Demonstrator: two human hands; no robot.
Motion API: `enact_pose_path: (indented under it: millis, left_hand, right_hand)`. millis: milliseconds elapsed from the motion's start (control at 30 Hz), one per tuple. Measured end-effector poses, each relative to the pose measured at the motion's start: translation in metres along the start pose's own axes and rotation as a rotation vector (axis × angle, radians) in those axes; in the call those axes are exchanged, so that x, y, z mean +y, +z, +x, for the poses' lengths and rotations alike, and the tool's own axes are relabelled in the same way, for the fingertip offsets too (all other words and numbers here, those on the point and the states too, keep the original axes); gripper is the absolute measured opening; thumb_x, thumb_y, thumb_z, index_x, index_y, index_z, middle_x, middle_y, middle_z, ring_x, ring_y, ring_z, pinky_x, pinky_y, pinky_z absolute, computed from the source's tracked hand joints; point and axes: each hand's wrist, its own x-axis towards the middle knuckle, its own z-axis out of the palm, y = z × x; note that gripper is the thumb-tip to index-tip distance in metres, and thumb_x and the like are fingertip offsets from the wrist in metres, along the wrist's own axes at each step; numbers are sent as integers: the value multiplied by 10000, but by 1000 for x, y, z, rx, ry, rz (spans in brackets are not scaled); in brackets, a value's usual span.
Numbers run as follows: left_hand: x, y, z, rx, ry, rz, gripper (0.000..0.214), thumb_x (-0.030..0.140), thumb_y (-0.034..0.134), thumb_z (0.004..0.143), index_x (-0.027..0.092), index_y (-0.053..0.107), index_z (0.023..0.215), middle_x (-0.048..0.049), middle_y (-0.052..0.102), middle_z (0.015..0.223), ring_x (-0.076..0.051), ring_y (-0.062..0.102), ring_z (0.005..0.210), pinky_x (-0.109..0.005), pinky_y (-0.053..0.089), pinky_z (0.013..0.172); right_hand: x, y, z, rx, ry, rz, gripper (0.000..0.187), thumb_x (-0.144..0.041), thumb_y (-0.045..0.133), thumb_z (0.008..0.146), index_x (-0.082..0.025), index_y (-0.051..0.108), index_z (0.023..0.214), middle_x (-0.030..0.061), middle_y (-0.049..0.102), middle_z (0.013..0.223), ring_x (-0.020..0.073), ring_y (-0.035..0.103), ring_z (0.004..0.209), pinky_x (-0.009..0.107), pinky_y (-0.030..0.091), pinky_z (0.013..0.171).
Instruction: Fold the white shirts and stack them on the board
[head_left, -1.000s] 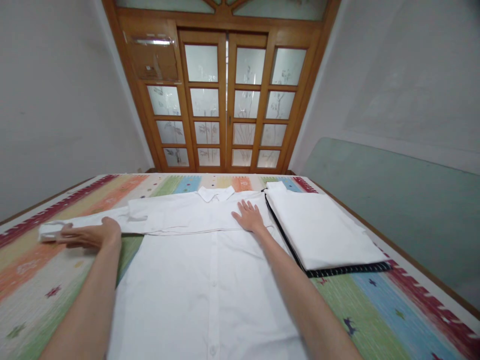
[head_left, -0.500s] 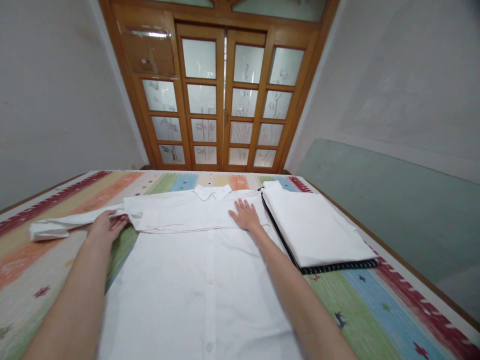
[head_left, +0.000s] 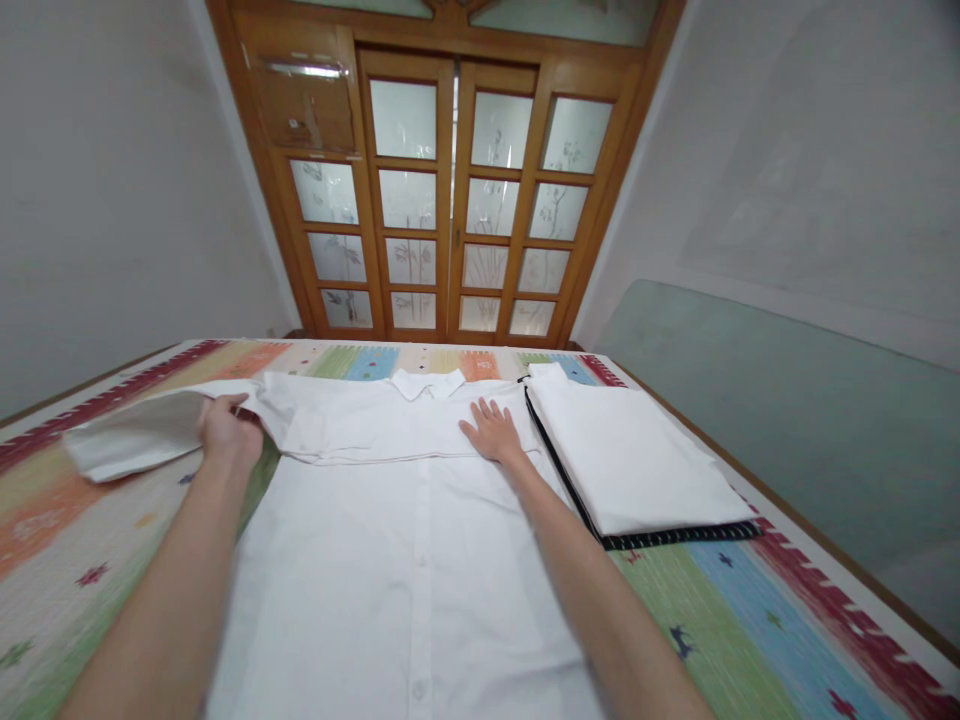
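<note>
A white button-up shirt (head_left: 337, 590) is spread front-up on the striped cover (head_left: 727, 600), beside folded clothes (head_left: 637, 455). One sleeve (head_left: 375, 440) is already laid across below the collar (head_left: 427, 386); the other sleeve (head_left: 135, 435), left stretched outward, is gripped by the left hand's (head_left: 230, 435) closed fingers. The right hand (head_left: 491, 430) is rested flat on the shirt, fingers slightly apart.

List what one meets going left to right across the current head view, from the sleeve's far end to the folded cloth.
White sleeve's far end, left hand, shirt collar, right hand, folded white cloth.
</note>
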Motion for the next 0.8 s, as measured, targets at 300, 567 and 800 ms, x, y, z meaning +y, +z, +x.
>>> enact_pose_path:
  millis: [300, 567, 800]
  left_hand:
    - [8, 54, -72, -670, 304, 779, 283, 257, 502, 747, 156, 681, 941, -75, 710, 847, -243, 641, 825, -349, 487, 813]
    - [-1, 64, -110, -711, 504, 1260, 403, 320, 411, 875, 95, 645, 1115, -207, 671, 1049, -332, 634, 997, -409, 496, 826]
    - [-18, 27, -56, -431, 448, 1211, 500, 169, 423, 802, 14, 516, 1268, -265, 530, 1295, -359, 562, 1092, -453, 427, 962]
  right_hand:
    - [1, 1, 0, 10, -4, -5, 701, -570, 179, 977, -167, 206, 1550, 70, 100, 1627, 262, 64, 1490, 463, 33, 1171]
    - [3, 3, 2, 28, -11, -6, 710, -578, 180, 976, -157, 217, 1546, 78, 120, 1624, 267, 76, 1488, 468, 54, 1170]
    - [2, 3, 3, 17, -10, -25, 698, -567, 183, 978, -162, 224, 1546, 72, 113, 1626, 270, 80, 1488, 470, 53, 1171]
